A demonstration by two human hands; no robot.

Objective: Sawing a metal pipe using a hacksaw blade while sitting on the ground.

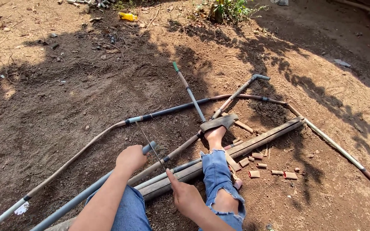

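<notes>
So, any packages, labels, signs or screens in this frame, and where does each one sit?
Yellow plastic bottle: lying on its side on the dirt at the top, left of centre; any label is too small to tell.
Pale flat scrap: on the soil at upper right, greyish; kind unclear.
No signs or screens.

Seated person seen from above. Both forearms are bare to the elbow; no sleeve, glove, watch or ring shows on the left hand [130, 158] or the right hand [185, 196]. The legs wear faded blue denim jeans [216, 171] with frayed, ragged tears: a wide rip opens over the right knee, and the leg ends in a torn, fringed hem above the ankle. The right foot wears a dark brown open sandal with a broad strap [219, 123].
</notes>
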